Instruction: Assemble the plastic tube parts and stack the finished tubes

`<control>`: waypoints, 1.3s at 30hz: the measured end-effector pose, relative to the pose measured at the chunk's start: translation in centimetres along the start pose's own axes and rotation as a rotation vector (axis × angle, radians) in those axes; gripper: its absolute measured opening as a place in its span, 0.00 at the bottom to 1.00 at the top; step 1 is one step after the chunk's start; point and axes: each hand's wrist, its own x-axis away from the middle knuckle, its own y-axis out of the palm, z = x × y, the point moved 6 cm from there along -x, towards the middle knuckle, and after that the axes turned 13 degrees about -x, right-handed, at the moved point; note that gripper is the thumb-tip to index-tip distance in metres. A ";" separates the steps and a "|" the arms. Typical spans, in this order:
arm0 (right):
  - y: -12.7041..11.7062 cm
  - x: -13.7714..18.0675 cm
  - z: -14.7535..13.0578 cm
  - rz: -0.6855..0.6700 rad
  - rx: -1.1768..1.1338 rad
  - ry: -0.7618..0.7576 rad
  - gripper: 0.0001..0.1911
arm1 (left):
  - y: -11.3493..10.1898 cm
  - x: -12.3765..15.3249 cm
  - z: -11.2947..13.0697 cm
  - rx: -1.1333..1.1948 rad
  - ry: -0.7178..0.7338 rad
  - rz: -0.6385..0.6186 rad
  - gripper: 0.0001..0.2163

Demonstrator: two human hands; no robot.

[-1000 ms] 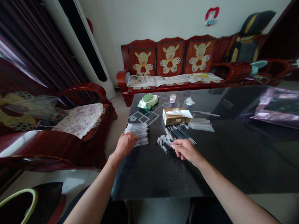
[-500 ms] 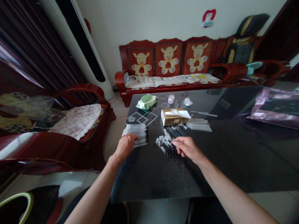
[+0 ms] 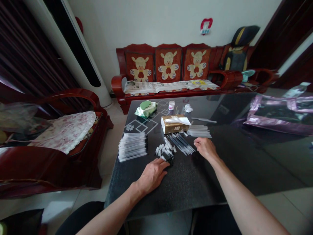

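Note:
My left hand (image 3: 153,173) rests at the near edge of a pile of white pen caps (image 3: 165,148) and small black pen parts (image 3: 172,160). Its fingers are stretched out and touch the black parts, with the thumb apart. To the right, my right hand (image 3: 205,148) is closed, its fingers curled together beside the tips of dark pen refills (image 3: 181,143). Whatever it may hold is too small to make out. Behind that hand lie clear pen barrels (image 3: 199,131). A neat row of white pens (image 3: 132,147) with black ends lies on the left.
A tissue box (image 3: 175,124) stands behind the refills. Farther back on the black table (image 3: 190,189) are a wipes pack (image 3: 146,109), a small white jar (image 3: 171,105) and crumpled tissue (image 3: 188,108). A purplish plastic package (image 3: 278,117) lies at the right.
My left hand has left the row of white pens and moved right and nearer, to the black parts. My right hand has moved from the cap pile rightward past the refills. The view has shifted.

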 end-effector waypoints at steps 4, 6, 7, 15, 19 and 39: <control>0.8 0.1 -1.8 0.011 0.025 -0.092 0.12 | 0.0 -0.2 -0.1 -0.003 0.001 -0.016 0.13; 0.9 0.3 -2.9 0.032 0.006 -0.151 0.13 | 0.0 -0.3 -0.2 -0.006 -0.005 -0.013 0.12; 0.9 0.5 -3.4 0.045 -0.010 -0.175 0.13 | -0.1 -0.3 -0.2 -0.007 -0.006 -0.011 0.12; 1.8 1.1 -3.9 0.075 -0.045 -0.120 0.16 | -0.3 -0.5 -0.3 -0.018 0.016 0.001 0.11; 3.4 0.2 -3.8 -0.019 0.018 -0.099 0.20 | -0.6 -0.5 -0.6 -0.014 0.008 0.011 0.11; 5.9 -3.4 -7.2 -0.055 0.133 -0.189 0.13 | -0.9 -0.6 -0.6 -0.002 -0.011 0.013 0.10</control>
